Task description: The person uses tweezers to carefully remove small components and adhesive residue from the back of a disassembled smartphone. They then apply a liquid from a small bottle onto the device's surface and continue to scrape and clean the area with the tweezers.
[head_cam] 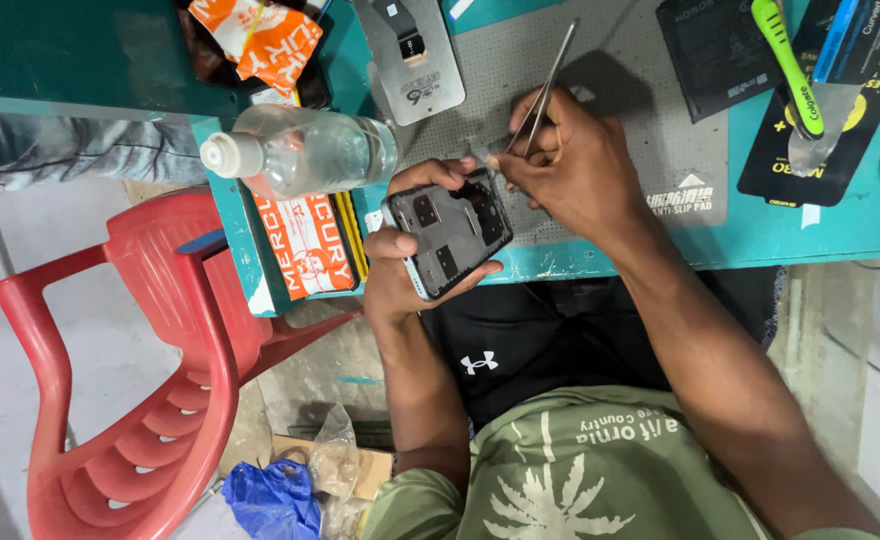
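My left hand (400,262) cradles an opened smartphone (450,232) with its back cover off and dark internal parts showing, held just over the near edge of the teal table (810,235). My right hand (570,160) pinches thin metal tweezers (545,85), whose tips meet the phone's upper corner near my left thumb. The tweezer handles point up over a grey anti-slip mat (620,70).
A clear plastic bottle (305,152) lies on its side left of the phone, above an orange-and-white box (305,245). A metal plate (410,55), a black battery (710,45), a green toothbrush (790,65) and dark packaging (825,140) lie on the table. A red plastic chair (140,370) stands at left.
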